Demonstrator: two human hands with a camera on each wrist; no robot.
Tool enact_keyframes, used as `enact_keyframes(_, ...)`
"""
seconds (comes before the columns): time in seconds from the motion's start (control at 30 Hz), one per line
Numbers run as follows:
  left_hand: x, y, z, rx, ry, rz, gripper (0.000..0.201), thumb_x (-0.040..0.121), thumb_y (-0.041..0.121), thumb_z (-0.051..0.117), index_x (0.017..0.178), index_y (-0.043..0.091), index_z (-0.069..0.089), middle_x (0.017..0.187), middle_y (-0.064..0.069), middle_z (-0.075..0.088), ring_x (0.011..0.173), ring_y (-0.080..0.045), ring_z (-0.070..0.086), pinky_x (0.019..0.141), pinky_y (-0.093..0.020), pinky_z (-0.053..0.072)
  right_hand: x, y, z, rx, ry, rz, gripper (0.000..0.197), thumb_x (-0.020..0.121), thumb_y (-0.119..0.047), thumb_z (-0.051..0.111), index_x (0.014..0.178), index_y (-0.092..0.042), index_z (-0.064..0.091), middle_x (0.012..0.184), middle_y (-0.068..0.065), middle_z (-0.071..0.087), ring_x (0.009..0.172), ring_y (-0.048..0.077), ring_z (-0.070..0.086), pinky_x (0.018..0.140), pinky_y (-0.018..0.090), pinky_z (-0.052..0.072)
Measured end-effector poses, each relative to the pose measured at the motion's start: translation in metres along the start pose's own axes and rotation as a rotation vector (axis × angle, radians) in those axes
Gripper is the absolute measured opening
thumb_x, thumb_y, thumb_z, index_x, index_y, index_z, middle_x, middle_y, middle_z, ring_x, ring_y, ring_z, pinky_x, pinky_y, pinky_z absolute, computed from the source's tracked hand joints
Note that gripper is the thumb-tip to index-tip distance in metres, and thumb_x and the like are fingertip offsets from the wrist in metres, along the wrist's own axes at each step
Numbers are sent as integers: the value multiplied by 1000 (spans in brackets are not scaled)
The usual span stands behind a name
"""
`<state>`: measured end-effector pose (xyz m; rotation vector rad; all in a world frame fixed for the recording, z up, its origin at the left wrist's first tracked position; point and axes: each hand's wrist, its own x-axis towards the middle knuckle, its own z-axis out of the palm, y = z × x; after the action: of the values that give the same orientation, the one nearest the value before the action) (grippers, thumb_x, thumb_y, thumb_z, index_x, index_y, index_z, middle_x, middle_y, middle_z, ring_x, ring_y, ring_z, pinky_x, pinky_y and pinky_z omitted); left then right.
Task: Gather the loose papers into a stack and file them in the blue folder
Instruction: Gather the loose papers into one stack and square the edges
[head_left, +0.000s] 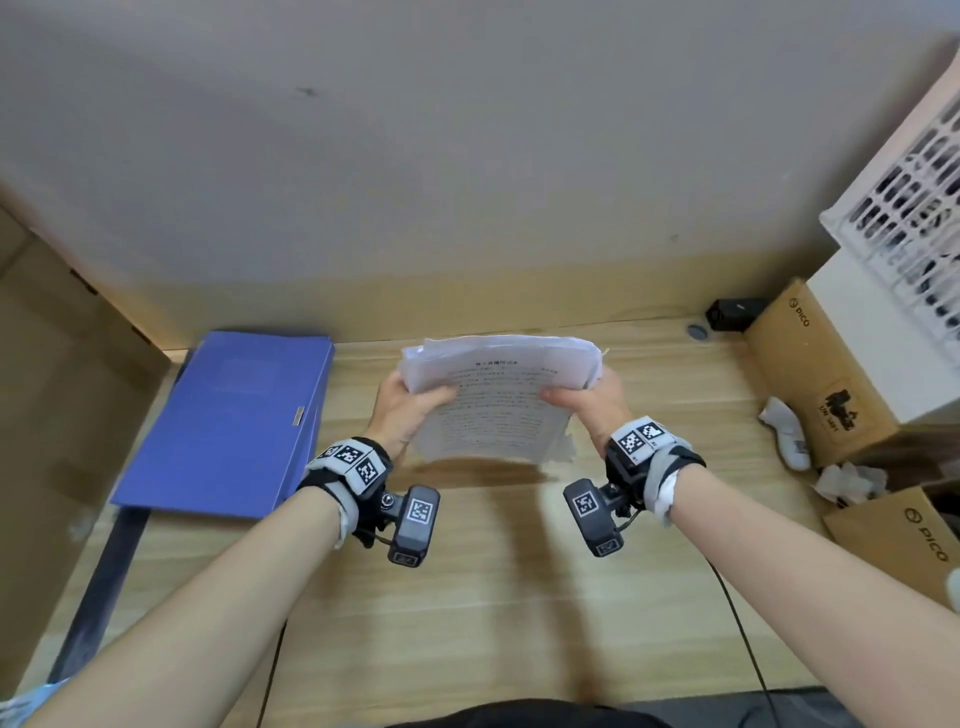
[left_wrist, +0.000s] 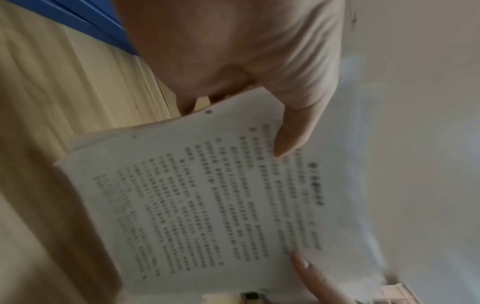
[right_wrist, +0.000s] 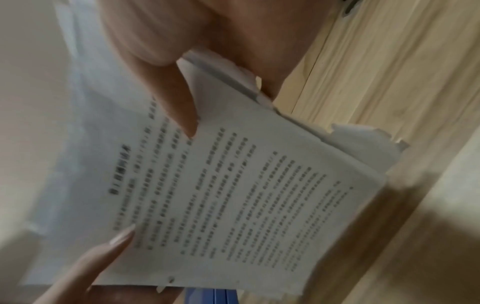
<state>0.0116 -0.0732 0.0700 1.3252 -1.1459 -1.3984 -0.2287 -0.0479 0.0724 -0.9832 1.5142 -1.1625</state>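
Note:
A stack of printed white papers (head_left: 496, 400) is held upright above the wooden table (head_left: 467, 597), its lower edge close to the tabletop. My left hand (head_left: 410, 402) grips the stack's left side, thumb on the front sheet. My right hand (head_left: 587, 397) grips the right side the same way. The papers (left_wrist: 207, 195) fill the left wrist view under my left thumb (left_wrist: 291, 139); the right wrist view shows the papers (right_wrist: 233, 195) with ragged edges below my right thumb (right_wrist: 176, 107). The closed blue folder (head_left: 234, 421) lies flat to the left.
Cardboard boxes (head_left: 821, 374) and a white plastic basket (head_left: 914, 218) crowd the right side, with crumpled white tissue (head_left: 784, 431) beside them. A small black device (head_left: 735, 312) sits by the back wall. Brown cardboard (head_left: 57, 374) stands at the left. Cables hang over the table's near edge.

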Motion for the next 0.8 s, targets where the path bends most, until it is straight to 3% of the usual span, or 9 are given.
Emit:
enact_keyframes(0.07, -2, 1, 1, 1, 20, 19, 41, 76, 4, 79, 112, 7, 61, 104, -3, 71, 85, -3, 68, 69, -16, 53, 0, 2, -6, -14, 7, 5, 37, 70, 4, 80, 103, 0, 64, 95, 10, 68, 84, 21, 62, 78, 40, 53)
enact_keyframes(0.13, -4, 0, 5, -3, 26, 48, 40, 76, 10, 80, 111, 12, 59, 102, 2, 70, 83, 2, 68, 66, -13, 52, 0, 4, -11, 5, 10, 6, 41, 72, 1, 80, 110, -1, 63, 97, 10, 69, 84, 20, 64, 76, 38, 55)
enact_keyframes(0.2, -5, 2, 10, -30, 42, 58, 41, 78, 17, 80, 111, 7, 59, 101, 0, 71, 81, 1, 69, 66, -15, 52, 1, 5, -12, 25, 19, 4, 40, 73, -5, 82, 109, -6, 65, 96, 8, 70, 82, 18, 65, 72, 35, 57)
enact_keyframes(0.37, -1, 14, 33, -44, 172, 61, 34, 82, 33, 76, 97, 6, 63, 84, 0, 70, 65, 0, 66, 59, -17, 51, 5, -7, 1, 38, 65, -18, 32, 78, -37, 80, 94, -12, 68, 85, -1, 72, 69, 7, 64, 60, 20, 50)
enact_keyframes(0.47, 5, 16, 41, -60, 280, 29, 37, 82, 48, 71, 75, 14, 58, 68, 2, 63, 59, -11, 59, 57, -24, 48, 8, -15, 9, 86, 89, -9, 35, 90, -42, 65, 78, -9, 61, 68, 2, 56, 57, 11, 51, 53, 18, 43)
enact_keyframes(0.57, 11, 11, 38, -58, 359, 25, 34, 87, 43, 63, 64, 19, 51, 65, 1, 55, 62, -16, 50, 60, -29, 40, 14, -12, 10, 88, 144, -43, 35, 93, -34, 60, 71, -7, 55, 68, 7, 45, 63, 16, 41, 58, 26, 34)
enact_keyframes(0.7, 13, 7, 32, -29, 427, 39, 13, 90, 19, 57, 79, 12, 58, 70, 3, 52, 66, -13, 45, 65, -29, 36, 21, -9, 7, 72, 186, -62, 26, 95, -26, 58, 77, -7, 58, 70, 4, 51, 66, 16, 45, 60, 27, 37)
enact_keyframes(0.8, 14, 8, 35, -49, 386, 29, 19, 91, 18, 56, 87, 1, 64, 73, 0, 56, 65, -13, 49, 58, -23, 39, 26, -11, 9, 89, 173, -40, 25, 96, -23, 56, 77, -8, 60, 69, 3, 54, 66, 16, 47, 62, 27, 38)
